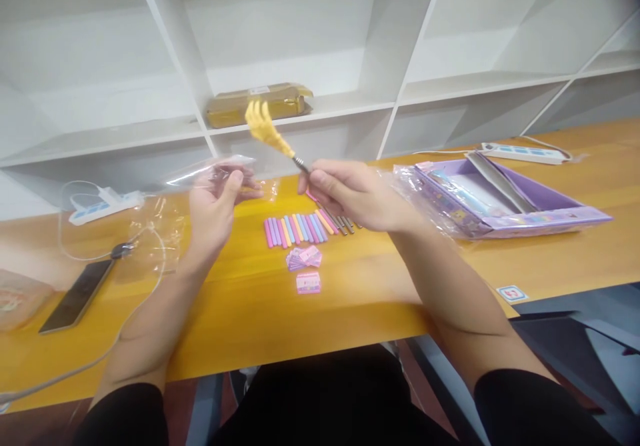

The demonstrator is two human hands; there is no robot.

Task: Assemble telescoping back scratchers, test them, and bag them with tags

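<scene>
While the claw (269, 129) tilts, the box (550, 218) holds packaging (463, 194).

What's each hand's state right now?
Left hand: loosely curled, clear plastic wrapper against it; grip can't be told.
Right hand: closed, holding the yellow claw-ended rod.

Cards (304, 257) lie before sticks (296, 230); phone (79, 295) left, box (550, 219) right; parcel (233, 111) on shelf (345, 108) behind.

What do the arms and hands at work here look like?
They're a person's: the left hand and right hand wear no gloves, and no watch or bracelet shows. The left sleeve and right sleeve are short and plain black.
</scene>
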